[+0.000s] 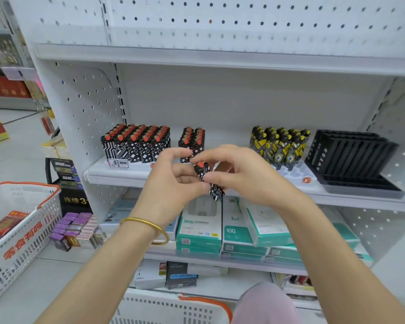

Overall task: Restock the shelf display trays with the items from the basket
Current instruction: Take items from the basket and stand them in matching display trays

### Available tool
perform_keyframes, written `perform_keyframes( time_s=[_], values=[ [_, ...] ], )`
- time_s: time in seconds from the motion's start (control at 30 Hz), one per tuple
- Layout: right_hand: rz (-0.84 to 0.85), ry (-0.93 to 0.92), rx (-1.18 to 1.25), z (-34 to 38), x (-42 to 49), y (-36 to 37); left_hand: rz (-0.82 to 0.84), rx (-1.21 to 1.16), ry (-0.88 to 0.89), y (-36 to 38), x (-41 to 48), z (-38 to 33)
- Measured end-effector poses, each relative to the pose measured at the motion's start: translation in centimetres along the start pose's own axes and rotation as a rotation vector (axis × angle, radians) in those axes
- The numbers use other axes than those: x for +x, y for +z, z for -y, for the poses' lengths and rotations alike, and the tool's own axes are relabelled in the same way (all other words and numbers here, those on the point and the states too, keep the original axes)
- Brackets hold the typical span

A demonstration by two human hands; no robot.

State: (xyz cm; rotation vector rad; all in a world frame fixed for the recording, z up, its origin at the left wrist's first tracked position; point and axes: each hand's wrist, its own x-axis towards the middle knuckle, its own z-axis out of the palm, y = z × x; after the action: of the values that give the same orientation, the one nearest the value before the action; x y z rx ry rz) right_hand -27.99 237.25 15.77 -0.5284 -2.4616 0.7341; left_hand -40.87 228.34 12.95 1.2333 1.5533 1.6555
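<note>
Basket (173, 307) rim low in front; above it, left hand (173, 181) and right hand (241, 174) both pinch a black patterned lighter (216, 194) before the shelf (136, 177) and its short lighter row (192, 139). Light, rigid, likely slick: hold its flat sides.

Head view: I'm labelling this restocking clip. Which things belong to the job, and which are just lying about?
Job: left hand and right hand, both holding a patterned lighter; short row of matching lighters; near basket.
Lying about: yellow lighters; teal boxes; purple boxes.
</note>
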Motion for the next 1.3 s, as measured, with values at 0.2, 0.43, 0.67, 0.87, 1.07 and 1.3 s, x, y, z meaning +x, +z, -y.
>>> perform_keyframes(
  time_s=[0.2,0.43,0.67,0.87,1.07,1.3],
  values=[
    [-0.357,0.095,-0.132,-0.8,1.7,-3.1,-0.337,0.636,0.499,1.6,1.4,1.2],
    [-0.344,0.107,-0.381,-2.4,7.6,-2.8,-0.280,1.017,0.649,1.6,3.4,3.0],
    [-0.247,0.233,-0.285,-4.1,9.8,-1.3,-0.237,0.995,0.655,1.5,3.3,3.6],
    [-0.086,0.241,-0.351,-4.1,9.6,-1.4,-0.225,1.008,0.651,1.4,3.3,3.7],
    [-0.224,0.256,-0.288,-3.5,7.4,-1.3,-0.209,1.031,0.675,1.1,2.6,3.5],
    [-0.421,0.065,0.032,1.5,-3.2,1.6,-0.290,0.889,0.753,0.3,-4.1,6.3]
  ],
)
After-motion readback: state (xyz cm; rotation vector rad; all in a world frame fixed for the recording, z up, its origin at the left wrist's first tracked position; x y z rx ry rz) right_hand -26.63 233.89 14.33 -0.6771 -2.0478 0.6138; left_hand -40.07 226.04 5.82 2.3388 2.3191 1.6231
